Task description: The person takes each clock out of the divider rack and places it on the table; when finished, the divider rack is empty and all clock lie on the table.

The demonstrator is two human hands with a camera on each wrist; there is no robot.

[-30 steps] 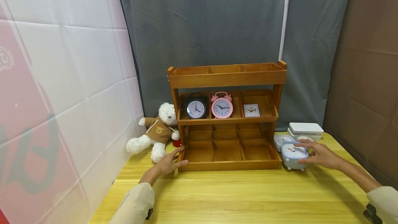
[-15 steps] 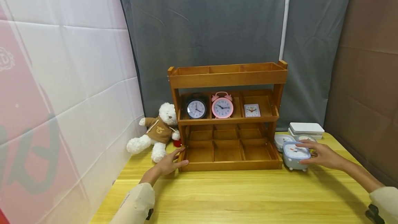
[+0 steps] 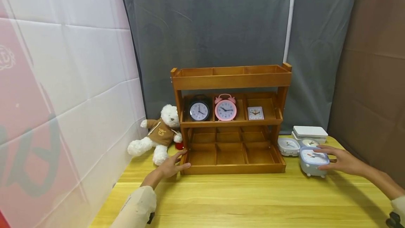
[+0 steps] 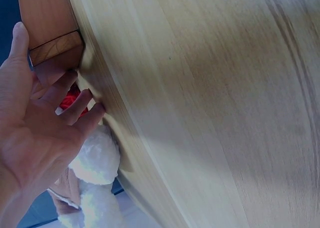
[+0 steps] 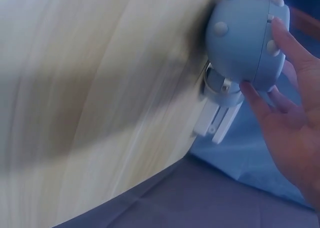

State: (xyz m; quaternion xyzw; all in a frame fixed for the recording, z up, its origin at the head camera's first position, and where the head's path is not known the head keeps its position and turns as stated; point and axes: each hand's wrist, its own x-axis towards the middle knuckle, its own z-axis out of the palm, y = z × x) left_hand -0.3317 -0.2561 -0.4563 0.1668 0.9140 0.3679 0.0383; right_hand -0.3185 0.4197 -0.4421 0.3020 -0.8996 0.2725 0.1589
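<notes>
My right hand (image 3: 345, 161) holds a light blue alarm clock (image 3: 311, 169) between thumb and fingers, its white face tilted upward. Small round knobs dot the blue casing (image 5: 245, 43) in the right wrist view. At the lower left corner of the wooden shelf (image 3: 234, 169), my left hand (image 3: 169, 167) rests with fingers fairly straight, thumb at the front and index finger along the side. The middle tier bears a black clock (image 3: 199, 111), a pink twin-bell alarm clock (image 3: 226, 109) and a small white square clock (image 3: 255, 113).
A white clock (image 3: 288, 146) and a greyish round clock (image 3: 309, 143) lie behind the blue one. Stacked white boxes (image 3: 310, 131) sit farther back. A white teddy bear (image 3: 162, 133) in a brown hoodie leans by the shelf's left side, near a small red item (image 4: 72, 100).
My right hand has moved right with the blue alarm clock, away from the shelf's side, uncovering more of the white clock. My left hand has stayed at the shelf corner.
</notes>
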